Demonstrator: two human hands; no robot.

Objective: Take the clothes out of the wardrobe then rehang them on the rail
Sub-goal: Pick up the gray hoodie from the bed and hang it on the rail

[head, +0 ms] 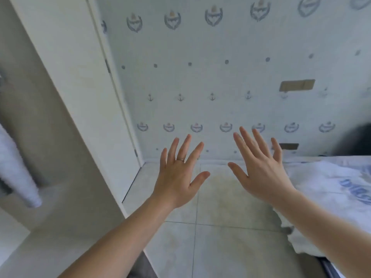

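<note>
Left hand: your left hand is raised in front of you, back toward the camera, fingers spread wide and holding nothing. A ring sits on one finger.
Right hand: your right hand is up beside it, just apart, with fingers spread and also empty.
Wardrobe: the wardrobe stands on your left, its white panel running away toward the far wall.
Clothes: the only piece you can see is a pale garment at the far-left edge, inside the wardrobe opening. It is blurred, so you cannot tell how it hangs or whether there is a hanger.
Rail: out of view. You cannot tell from here where it is.
Right side: a bed with a white and blue cover lies near your right arm, and the tiled floor is below your hands.
Step in hand: judging by two empty hands aimed at the wall, no garment is being handled. You look to be between pieces or at the very start.
Next move: turn left so the wardrobe opening is in front of you. Then reach your left hand in high on the pale garment, where a hanger would be, and lift it clear of the wardrobe.
</note>
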